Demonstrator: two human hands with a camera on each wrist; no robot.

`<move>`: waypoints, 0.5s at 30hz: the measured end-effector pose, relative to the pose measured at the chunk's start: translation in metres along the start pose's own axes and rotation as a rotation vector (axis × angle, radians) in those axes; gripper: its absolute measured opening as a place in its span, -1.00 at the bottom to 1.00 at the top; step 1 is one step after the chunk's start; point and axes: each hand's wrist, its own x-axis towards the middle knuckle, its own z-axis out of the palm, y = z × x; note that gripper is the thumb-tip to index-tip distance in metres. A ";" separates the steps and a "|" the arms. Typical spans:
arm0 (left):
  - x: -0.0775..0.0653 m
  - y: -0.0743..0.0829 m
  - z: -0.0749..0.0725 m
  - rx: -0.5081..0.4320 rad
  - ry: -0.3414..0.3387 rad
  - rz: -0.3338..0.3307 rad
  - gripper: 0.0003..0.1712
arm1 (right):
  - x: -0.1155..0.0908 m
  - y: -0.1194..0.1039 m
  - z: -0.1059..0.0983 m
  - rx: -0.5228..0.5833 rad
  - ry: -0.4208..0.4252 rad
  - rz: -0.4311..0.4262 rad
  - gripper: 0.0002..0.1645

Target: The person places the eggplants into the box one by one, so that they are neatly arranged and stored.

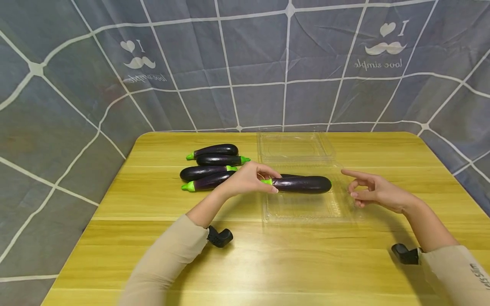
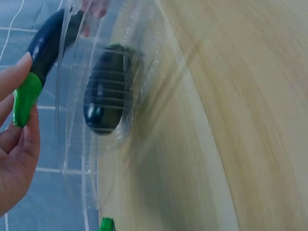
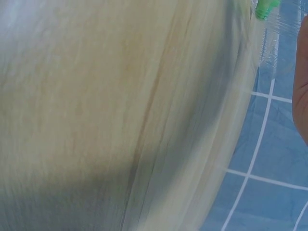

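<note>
My left hand (image 1: 245,180) pinches an eggplant (image 1: 306,185) by its green stem end, between thumb and fingers. The dark purple fruit points right, held level above the base of a clear plastic clamshell box (image 1: 302,219). Behind it, mostly covered in the head view, a second eggplant (image 1: 292,175) lies in the base; the left wrist view shows this eggplant (image 2: 106,91) through the ribbed clear wall. Right of the box, my right hand (image 1: 377,193) hovers with nothing in it, index finger stretched toward the box and the other fingers loosely bent.
Several more eggplants lie left of the box, among them one at the back (image 1: 218,149) and one in front (image 1: 208,182). The box's clear lid (image 1: 294,146) is folded back toward the grey curtain (image 1: 260,63). All stand on a wooden table (image 1: 291,263).
</note>
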 end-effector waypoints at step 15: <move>0.020 0.006 0.025 0.207 -0.034 0.094 -0.63 | -0.001 0.000 0.002 0.015 0.011 0.000 -0.21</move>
